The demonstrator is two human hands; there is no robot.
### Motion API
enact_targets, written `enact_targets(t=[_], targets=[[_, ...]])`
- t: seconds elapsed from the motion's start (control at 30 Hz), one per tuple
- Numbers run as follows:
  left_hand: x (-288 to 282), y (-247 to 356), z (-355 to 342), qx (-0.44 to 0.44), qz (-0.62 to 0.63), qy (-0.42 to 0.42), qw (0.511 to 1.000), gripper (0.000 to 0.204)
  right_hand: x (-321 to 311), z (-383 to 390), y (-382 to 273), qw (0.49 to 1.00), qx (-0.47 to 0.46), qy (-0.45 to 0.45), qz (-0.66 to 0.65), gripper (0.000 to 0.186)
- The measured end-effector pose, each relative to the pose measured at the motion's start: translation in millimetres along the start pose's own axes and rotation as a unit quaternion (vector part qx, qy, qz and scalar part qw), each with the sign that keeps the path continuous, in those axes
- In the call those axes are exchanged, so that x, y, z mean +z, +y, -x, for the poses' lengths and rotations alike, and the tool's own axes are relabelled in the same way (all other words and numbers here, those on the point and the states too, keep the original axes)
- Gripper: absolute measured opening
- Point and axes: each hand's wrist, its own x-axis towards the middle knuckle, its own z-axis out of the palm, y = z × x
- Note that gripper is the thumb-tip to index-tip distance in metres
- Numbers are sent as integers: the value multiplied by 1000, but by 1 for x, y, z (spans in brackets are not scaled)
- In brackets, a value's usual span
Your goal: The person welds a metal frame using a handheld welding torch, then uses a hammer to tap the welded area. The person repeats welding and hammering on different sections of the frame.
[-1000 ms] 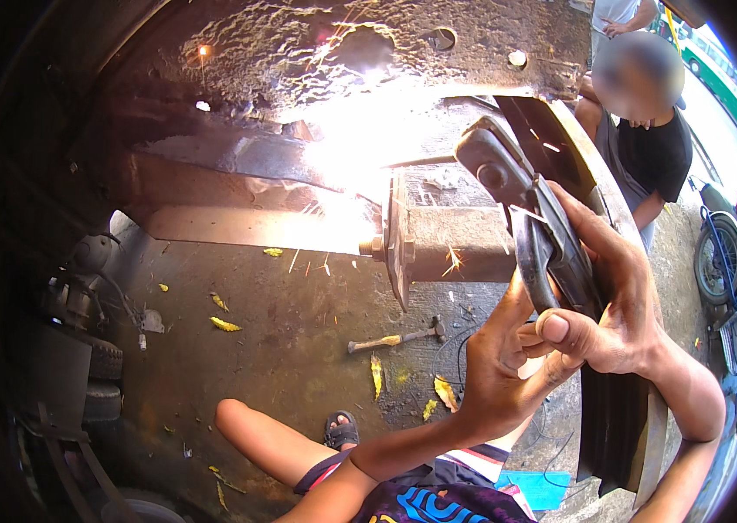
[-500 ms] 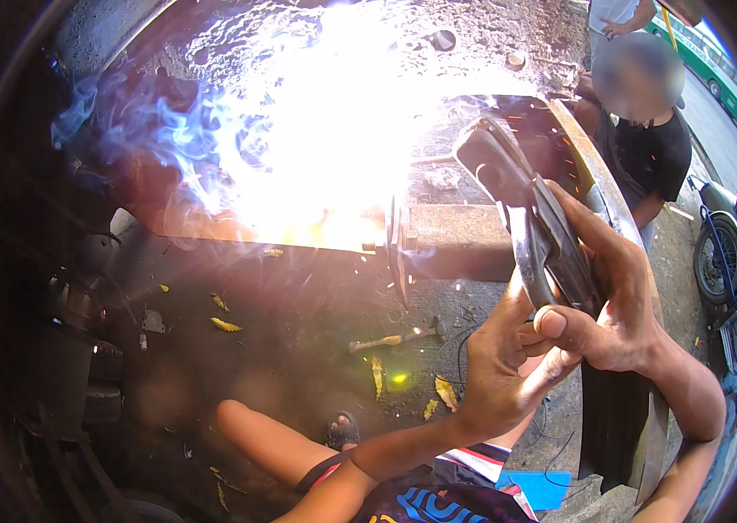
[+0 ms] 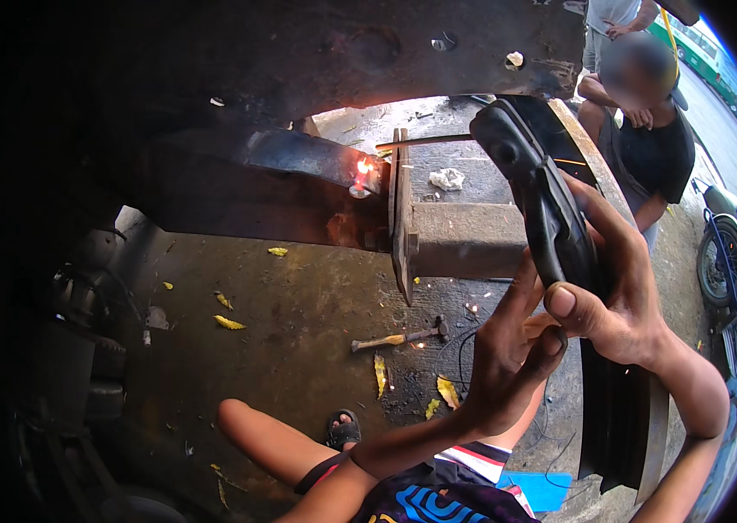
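My right hand (image 3: 617,301) wraps around a black welding electrode holder (image 3: 516,161), which tilts up and to the left. From its jaws a thin welding rod (image 3: 429,140) reaches left past the upright steel plate (image 3: 401,209). My left hand (image 3: 508,366) is close against the right one, its fingers bent along the underside of the holder; part of its grip is hidden. Left of the plate, a small orange spot glows (image 3: 364,166) on a dark steel bar (image 3: 294,157). A square steel tube (image 3: 468,222) extends right from the plate.
Dark metal bodywork (image 3: 316,61) overhangs the joint. A hammer (image 3: 399,338), yellow leaves (image 3: 229,322) and a thin cable (image 3: 462,353) lie on the concrete. A long steel channel (image 3: 612,418) runs beside my right arm. Another person (image 3: 656,157) crouches at upper right near a motorcycle (image 3: 721,253).
The bright white arc and bluish smoke have gone, leaving a small glowing spot. The holder has shifted slightly, and the rod and bar now show clearly. My left thumb has moved out.
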Motion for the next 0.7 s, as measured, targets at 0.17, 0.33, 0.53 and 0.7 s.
enact_targets(t=[0.17, 0.33, 0.53, 0.7], targets=[[6, 6, -7, 4, 13, 22, 1000, 89, -1, -5, -3, 1000, 8, 1, -3, 104], [5, 0, -4, 24, 35, 28, 999, 79, -1, -8, 1, 1000, -16, -6, 22, 102], [1, -7, -4, 29, 30, 9, 999, 72, -4, -6, 2, 999, -2, -7, 35, 101], [1, -7, -1, 36, 42, 17, 998, 73, -3, -9, 5, 999, -19, -10, 34, 101]])
